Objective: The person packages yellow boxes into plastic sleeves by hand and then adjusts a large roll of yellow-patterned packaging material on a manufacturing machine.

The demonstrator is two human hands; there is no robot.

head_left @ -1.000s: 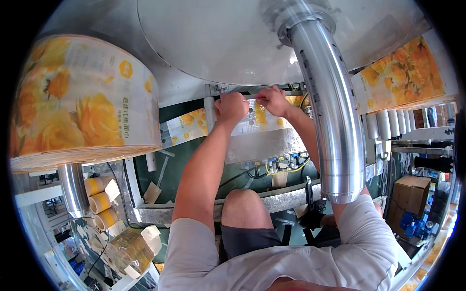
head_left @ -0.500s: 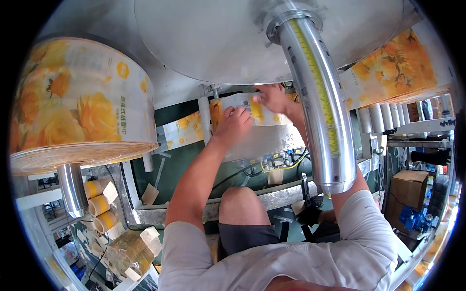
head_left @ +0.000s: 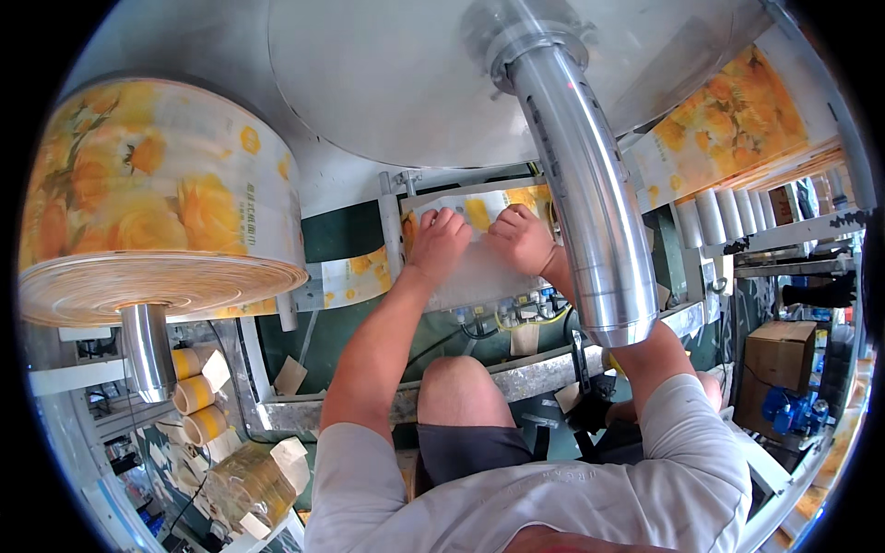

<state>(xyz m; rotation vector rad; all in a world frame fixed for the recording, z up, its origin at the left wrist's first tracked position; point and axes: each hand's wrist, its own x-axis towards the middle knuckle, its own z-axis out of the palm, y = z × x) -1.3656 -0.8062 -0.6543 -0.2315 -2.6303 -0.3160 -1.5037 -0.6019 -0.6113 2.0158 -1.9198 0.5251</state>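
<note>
Side by side, my left hand (head_left: 441, 243) and my right hand (head_left: 522, 241) rest at the near edge of a printed film (head_left: 477, 208), white with yellow flowers. The fingers of both hands are curled and closed on that edge; what lies under the fingertips is partly hidden. Just below the hands is a greyish metal plate (head_left: 459, 288), with the film lying across its far part. To the left, a strip of the same film (head_left: 354, 280) runs toward an upright white roller (head_left: 391, 226).
A large film roll (head_left: 175, 175) sits on the left. A steel shaft (head_left: 590, 198) projects from a big metal disc (head_left: 396, 83) above my right forearm. Wires and fittings (head_left: 516, 313) lie under the plate. Several rollers (head_left: 719, 217) and a cardboard box (head_left: 779, 364) are at the right.
My right hand has come down and nearer from the film's far side, its fingers now curled at the near edge. My left hand stays nearly in place. The view has shifted slightly.
</note>
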